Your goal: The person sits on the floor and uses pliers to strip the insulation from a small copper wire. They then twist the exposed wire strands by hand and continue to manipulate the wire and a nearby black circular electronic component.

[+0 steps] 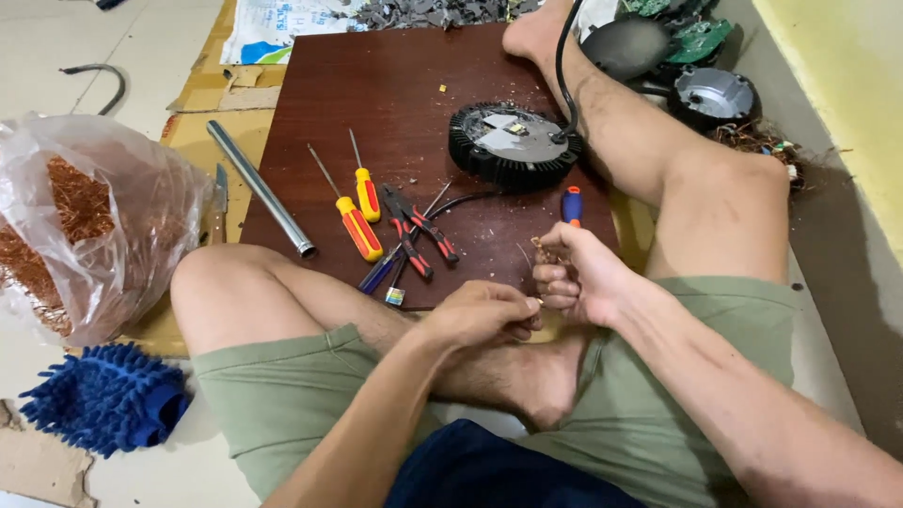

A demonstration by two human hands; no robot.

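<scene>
My left hand (482, 315) and my right hand (574, 276) meet just above my crossed legs at the near edge of a dark brown board (395, 103). Both pinch a small brownish, wire-like piece (540, 246) that sticks up from my right fist. Its exact shape is too small to tell. A round black finned unit with a grey centre plate (514, 143) lies on the board beyond my hands, a black cable running from it over my right leg.
Two red-and-yellow screwdrivers (359, 226), red-handled pliers (419, 230), a blue-and-orange handled tool (571, 204) and a metal tube (259, 186) lie on the board. A clear bag of copper wire (80, 226) and a blue mitt (108, 397) sit left. Electronic scrap (701, 66) is piled at the back.
</scene>
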